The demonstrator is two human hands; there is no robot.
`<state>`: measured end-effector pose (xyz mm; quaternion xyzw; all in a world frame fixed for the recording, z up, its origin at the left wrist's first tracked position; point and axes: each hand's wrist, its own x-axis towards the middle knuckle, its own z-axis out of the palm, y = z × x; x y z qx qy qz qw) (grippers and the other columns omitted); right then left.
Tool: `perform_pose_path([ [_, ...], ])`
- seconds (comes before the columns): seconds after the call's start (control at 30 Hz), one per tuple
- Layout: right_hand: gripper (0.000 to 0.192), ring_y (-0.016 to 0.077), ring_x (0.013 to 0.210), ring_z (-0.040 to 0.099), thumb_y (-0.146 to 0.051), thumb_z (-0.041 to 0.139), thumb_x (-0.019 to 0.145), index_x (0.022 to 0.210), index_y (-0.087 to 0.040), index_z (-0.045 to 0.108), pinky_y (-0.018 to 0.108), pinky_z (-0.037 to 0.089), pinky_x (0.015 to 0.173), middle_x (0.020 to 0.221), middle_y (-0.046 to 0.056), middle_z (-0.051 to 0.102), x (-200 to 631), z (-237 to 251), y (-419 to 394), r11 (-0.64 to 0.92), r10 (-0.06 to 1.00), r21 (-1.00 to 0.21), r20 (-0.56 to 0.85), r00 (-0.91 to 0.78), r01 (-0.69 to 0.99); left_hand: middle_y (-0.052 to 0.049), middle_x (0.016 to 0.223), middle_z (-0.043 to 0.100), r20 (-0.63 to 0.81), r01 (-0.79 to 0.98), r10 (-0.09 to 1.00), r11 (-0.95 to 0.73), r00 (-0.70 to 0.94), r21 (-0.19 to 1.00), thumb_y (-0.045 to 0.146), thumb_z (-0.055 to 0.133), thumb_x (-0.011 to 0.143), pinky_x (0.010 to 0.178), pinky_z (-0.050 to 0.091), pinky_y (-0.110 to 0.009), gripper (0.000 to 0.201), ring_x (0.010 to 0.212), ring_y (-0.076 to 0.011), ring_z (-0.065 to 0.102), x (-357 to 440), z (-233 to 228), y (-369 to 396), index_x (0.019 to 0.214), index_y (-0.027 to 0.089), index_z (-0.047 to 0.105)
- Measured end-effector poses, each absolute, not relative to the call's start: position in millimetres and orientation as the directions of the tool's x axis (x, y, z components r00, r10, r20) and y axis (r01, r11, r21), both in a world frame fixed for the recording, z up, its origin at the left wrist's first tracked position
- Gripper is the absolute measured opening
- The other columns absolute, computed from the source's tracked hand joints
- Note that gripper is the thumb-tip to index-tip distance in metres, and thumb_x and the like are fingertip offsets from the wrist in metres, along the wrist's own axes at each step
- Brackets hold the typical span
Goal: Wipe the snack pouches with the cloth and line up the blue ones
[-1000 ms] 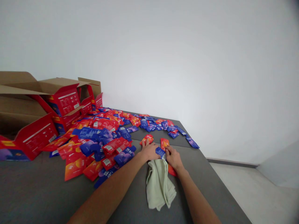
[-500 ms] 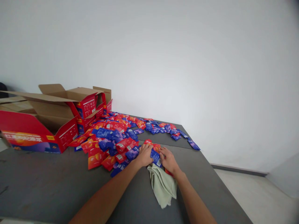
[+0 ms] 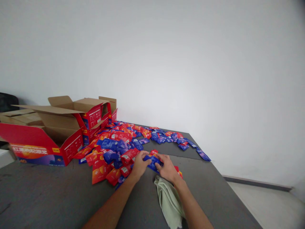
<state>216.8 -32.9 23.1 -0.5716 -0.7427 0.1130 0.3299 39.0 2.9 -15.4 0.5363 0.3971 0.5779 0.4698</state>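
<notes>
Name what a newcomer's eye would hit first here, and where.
Probably the heap of red and blue packets on the dark table, right of the open red boxes, with a thinner trail reaching toward the table's far right edge. Next, near the middle, the left hand and right hand holding a blue packet between them. A pale green cloth lies nearer the camera, beside the right forearm.

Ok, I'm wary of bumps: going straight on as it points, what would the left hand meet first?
Beyond the blue packet it holds, the left hand would probably meet the red packet just ahead, though depth is hard to judge.
</notes>
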Motion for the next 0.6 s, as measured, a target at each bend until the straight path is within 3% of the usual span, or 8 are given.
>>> perform_pose_path([
  [0.07,0.029,0.0227,0.093,0.063,-0.032,0.058,0.086,0.107,-0.02,0.073,0.034,0.048,0.088,0.095,0.007,0.072,213,20,-28,0.359,0.919,-0.627,0.365,-0.147,0.691,-0.002,0.083,0.07,0.199,-0.242,0.98,-0.195,-0.007,0.951,0.022,0.076,0.065,0.068,0.049,-0.028,0.038,0.075,-0.0183,0.065,40,-12,1,0.099,0.018,0.06],
  [0.17,0.033,0.0206,0.075,0.062,-0.042,0.052,0.091,0.09,-0.017,0.074,0.031,0.049,0.074,0.081,0.005,0.071,209,11,-24,0.336,0.937,-0.797,0.338,-0.09,0.502,-0.007,0.091,0.072,0.153,-0.398,0.988,-0.128,0.033,0.909,0.032,0.075,0.071,0.073,0.049,-0.029,0.036,0.082,-0.0199,0.067,44,-9,-4,0.102,0.016,0.064],
  [0.23,0.039,0.0206,0.072,0.062,-0.05,0.053,0.09,0.091,-0.017,0.073,0.03,0.049,0.068,0.081,0.006,0.071,206,4,-24,0.289,0.954,-0.882,0.299,-0.033,0.373,-0.009,0.095,0.072,0.122,-0.442,0.983,-0.05,0.136,0.896,0.031,0.074,0.073,0.077,0.05,-0.031,0.034,0.086,-0.0211,0.068,46,-9,-7,0.101,0.015,0.066],
  [0.33,0.043,0.0207,0.071,0.063,-0.056,0.057,0.087,0.093,-0.017,0.072,0.029,0.048,0.065,0.082,0.006,0.071,202,-4,-26,0.234,0.97,-0.936,0.244,0.006,0.263,-0.009,0.091,0.072,0.015,-0.416,0.973,0.085,0.231,0.906,0.028,0.075,0.069,0.068,0.051,-0.031,0.036,0.078,-0.0213,0.068,46,-12,-11,0.101,0.015,0.065],
  [0.47,0.039,0.0193,0.07,0.062,-0.053,0.057,0.087,0.094,-0.017,0.07,0.028,0.047,0.064,0.079,0.005,0.07,206,-2,-32,0.216,0.975,-0.927,0.224,-0.011,0.307,-0.006,0.085,0.071,-0.031,-0.373,0.971,0.12,0.236,0.92,0.029,0.076,0.069,0.062,0.05,-0.029,0.038,0.067,-0.0187,0.066,43,-15,-12,0.102,0.016,0.062],
  [0.6,0.025,0.0162,0.067,0.059,-0.042,0.059,0.085,0.08,-0.018,0.065,0.026,0.043,0.064,0.072,0.002,0.066,222,8,-46,0.184,0.982,-0.779,0.17,-0.08,0.6,-0.006,0.087,0.072,0.018,-0.339,0.981,0.05,0.194,0.939,0.028,0.075,0.07,0.066,0.052,-0.029,0.035,0.069,-0.018,0.067,38,-12,-9,0.1,0.016,0.061],
])
